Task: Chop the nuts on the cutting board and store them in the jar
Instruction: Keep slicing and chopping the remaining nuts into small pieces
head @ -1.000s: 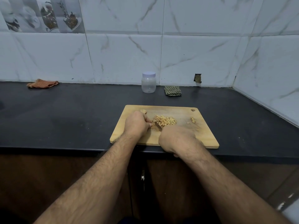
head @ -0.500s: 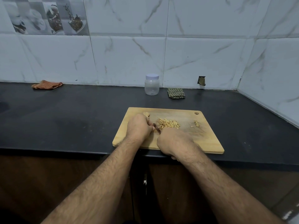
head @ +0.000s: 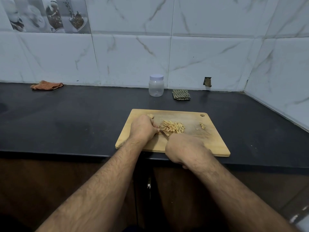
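A wooden cutting board [head: 192,144] lies at the counter's front edge. A pile of slivered nuts [head: 173,126] sits at its middle. A whole nut [head: 151,116] lies near the far left corner and a few small pieces [head: 202,126] near the right side. My left hand [head: 143,128] has its fingers curled and pinches a nut at the left of the pile. My right hand [head: 185,148] grips a knife [head: 164,133]; only a short part of the blade shows, next to my left fingertips. A clear plastic jar [head: 156,85] with a closed white lid stands by the back wall.
A folded green checked cloth [head: 181,94] lies right of the jar. An orange cloth [head: 46,85] lies far left by the wall. The black counter [head: 75,118] meets tiled walls at the back and right. Dark cabinet doors are below the counter's edge.
The view has shifted a little. Both hands stay at the left of the pile, with the knife blade working by my left fingertips.
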Action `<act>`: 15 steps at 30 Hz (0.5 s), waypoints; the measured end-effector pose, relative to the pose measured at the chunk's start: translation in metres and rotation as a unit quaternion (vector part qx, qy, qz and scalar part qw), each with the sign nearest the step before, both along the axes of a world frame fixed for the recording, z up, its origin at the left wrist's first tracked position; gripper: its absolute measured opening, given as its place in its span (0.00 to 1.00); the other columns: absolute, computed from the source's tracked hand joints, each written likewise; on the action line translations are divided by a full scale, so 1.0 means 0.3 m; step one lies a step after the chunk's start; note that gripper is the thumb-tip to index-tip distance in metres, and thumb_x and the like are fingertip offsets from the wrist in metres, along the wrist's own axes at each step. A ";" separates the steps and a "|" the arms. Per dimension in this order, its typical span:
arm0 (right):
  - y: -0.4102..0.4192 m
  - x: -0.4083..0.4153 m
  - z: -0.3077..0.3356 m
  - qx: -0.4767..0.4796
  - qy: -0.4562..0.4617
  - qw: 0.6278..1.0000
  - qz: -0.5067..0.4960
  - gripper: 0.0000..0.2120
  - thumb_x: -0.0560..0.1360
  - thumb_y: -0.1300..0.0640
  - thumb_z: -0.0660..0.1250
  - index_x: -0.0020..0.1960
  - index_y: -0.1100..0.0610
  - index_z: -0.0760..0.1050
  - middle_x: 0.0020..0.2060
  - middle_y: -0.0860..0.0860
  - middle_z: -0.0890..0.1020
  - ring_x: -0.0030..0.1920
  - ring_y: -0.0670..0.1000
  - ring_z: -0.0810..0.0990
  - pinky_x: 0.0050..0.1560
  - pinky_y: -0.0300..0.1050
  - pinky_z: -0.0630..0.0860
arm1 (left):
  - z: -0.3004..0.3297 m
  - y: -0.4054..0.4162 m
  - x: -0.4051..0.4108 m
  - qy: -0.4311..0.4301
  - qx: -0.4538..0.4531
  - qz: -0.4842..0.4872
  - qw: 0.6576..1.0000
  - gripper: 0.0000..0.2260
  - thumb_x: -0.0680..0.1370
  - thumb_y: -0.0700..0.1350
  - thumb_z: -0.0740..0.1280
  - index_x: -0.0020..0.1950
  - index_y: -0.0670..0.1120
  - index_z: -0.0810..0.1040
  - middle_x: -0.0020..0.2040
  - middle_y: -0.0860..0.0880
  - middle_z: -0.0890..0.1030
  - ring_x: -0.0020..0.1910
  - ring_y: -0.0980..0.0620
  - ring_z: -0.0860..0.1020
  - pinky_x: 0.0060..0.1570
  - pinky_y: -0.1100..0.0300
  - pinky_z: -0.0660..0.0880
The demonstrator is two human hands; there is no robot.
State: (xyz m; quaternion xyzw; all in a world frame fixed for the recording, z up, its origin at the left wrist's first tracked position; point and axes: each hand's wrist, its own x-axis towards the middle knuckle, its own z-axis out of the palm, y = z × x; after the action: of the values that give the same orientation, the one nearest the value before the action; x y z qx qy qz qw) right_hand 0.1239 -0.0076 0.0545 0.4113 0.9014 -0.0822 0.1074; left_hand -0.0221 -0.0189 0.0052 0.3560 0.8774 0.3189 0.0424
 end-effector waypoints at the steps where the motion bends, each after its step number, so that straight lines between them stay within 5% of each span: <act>1: -0.002 0.008 0.000 0.004 -0.003 1.000 0.001 0.12 0.78 0.59 0.64 0.61 0.58 0.75 0.47 0.55 0.77 0.47 0.55 0.82 0.51 0.50 0.82 | 0.000 -0.003 0.002 -0.004 0.002 0.000 1.000 0.03 0.74 0.47 0.74 0.44 0.48 0.86 0.45 0.53 0.85 0.48 0.54 0.79 0.43 0.61 0.71; 15: 0.009 -0.005 -0.010 0.020 0.064 0.998 0.003 0.13 0.80 0.56 0.58 0.61 0.55 0.76 0.44 0.52 0.78 0.43 0.54 0.82 0.47 0.49 0.82 | 0.013 -0.041 -0.017 -0.092 0.055 -0.007 0.994 0.08 0.75 0.38 0.68 0.45 0.48 0.85 0.48 0.57 0.84 0.49 0.57 0.78 0.41 0.64 0.72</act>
State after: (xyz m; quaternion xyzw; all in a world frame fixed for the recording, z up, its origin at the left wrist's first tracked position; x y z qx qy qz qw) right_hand 0.1224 -0.0048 0.0514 0.4046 0.9092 -0.0896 0.0412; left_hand -0.0272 -0.0312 0.0091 0.3327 0.8485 0.3978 0.1056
